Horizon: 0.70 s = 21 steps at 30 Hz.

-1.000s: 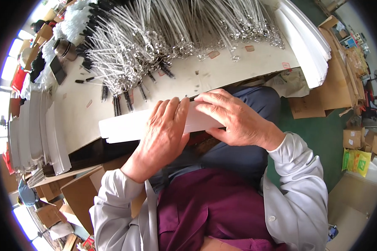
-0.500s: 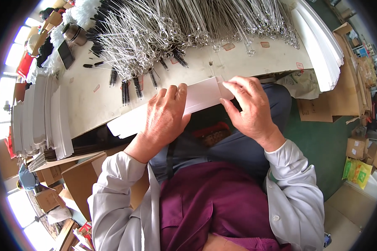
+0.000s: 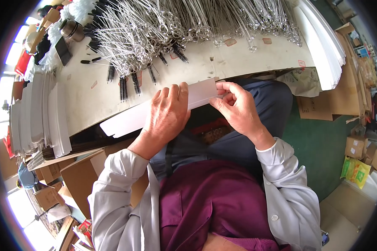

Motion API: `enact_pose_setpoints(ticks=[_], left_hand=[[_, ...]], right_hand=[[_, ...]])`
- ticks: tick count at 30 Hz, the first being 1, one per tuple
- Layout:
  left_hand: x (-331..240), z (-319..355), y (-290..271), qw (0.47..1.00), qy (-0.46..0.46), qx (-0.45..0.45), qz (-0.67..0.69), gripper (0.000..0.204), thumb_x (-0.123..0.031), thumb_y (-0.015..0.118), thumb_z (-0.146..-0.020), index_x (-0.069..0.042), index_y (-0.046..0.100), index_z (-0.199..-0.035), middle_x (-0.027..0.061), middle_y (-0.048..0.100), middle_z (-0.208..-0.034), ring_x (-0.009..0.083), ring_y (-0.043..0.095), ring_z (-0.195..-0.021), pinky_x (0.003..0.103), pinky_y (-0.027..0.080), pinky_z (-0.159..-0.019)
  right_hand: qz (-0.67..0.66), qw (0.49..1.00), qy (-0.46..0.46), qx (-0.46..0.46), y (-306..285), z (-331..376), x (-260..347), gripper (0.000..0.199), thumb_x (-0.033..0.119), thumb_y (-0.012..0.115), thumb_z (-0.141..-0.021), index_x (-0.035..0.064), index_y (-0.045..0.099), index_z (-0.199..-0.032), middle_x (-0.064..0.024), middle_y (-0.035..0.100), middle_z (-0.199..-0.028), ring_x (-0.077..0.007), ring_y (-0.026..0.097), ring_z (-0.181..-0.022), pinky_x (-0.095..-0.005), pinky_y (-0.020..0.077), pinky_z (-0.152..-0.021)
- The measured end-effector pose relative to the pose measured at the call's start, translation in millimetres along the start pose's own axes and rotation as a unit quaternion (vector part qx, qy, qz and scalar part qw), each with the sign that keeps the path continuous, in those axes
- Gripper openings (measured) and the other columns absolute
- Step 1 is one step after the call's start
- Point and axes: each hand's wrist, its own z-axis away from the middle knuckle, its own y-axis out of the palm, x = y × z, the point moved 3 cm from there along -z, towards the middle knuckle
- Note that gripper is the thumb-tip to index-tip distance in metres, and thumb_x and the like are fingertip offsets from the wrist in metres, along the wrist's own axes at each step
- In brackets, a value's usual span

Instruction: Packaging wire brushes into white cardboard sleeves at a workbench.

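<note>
A long, narrow white cardboard box (image 3: 202, 90) lies tilted along the table's near edge, its left end lower than its right. My left hand (image 3: 167, 109) is wrapped over its middle, thumb on the near side. At the right end, my right hand (image 3: 235, 104) pinches the end flap between thumb and fingers; the fingers partly hide that flap. Beyond the box, a heap of wire-handled brushes (image 3: 146, 37) with looped ends covers the far part of the table (image 3: 188, 69). Several black bristle heads (image 3: 123, 88) point toward me.
Stacks of flat white cartons stand at the table's left (image 3: 37, 113) and right (image 3: 322, 46) ends. A metal flask (image 3: 72, 30) and a dark phone (image 3: 63, 51) sit at the far left. Brown cardboard boxes (image 3: 83, 175) lie below on the left. My knees are under the table edge.
My right hand has moved a little left and closed in on the box's right end. The flap that stuck out there is now folded in. The left hand keeps its hold.
</note>
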Motion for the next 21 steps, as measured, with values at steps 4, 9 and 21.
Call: enact_pose_setpoints(ticks=[4, 9, 21], left_hand=[[-1, 3, 10, 1.0, 0.018, -0.016, 0.002, 0.07, -0.01, 0.08, -0.07, 0.005, 0.053, -0.133, 0.0149, 0.059, -0.107, 0.0318, 0.062, -0.094, 0.042, 0.054, -0.085], [3, 8, 14, 0.999, 0.032, -0.024, -0.004, 0.075, -0.013, 0.082, -0.068, 0.004, 0.052, -0.136, 0.0146, 0.059, -0.108, 0.0314, 0.063, -0.095, 0.042, 0.054, -0.086], [-3, 11, 7, 0.997, 0.054, -0.043, 0.043, 0.065, -0.012, 0.079, -0.07, 0.004, 0.059, -0.129, 0.0139, 0.063, -0.107, 0.0303, 0.066, -0.096, 0.04, 0.055, -0.088]], right_hand=[[-0.123, 0.989, 0.053, 0.059, 3, -1, 1, 0.037, 0.017, 0.078, -0.094, -0.0071, 0.065, -0.118, -0.0106, 0.074, -0.099, -0.0098, 0.066, -0.077, -0.0269, 0.054, -0.066], [-0.174, 0.967, 0.152, 0.106, -6, -3, 17, 0.034, 0.02, 0.074, -0.098, -0.0056, 0.065, -0.118, -0.0103, 0.073, -0.098, -0.0107, 0.068, -0.07, -0.023, 0.0518, -0.055], [-0.331, 0.871, 0.297, 0.207, -8, -4, 20, 0.028, 0.023, 0.066, -0.102, -0.002, 0.065, -0.115, -0.0055, 0.065, -0.094, -0.0073, 0.048, -0.042, -0.0215, 0.0345, -0.038]])
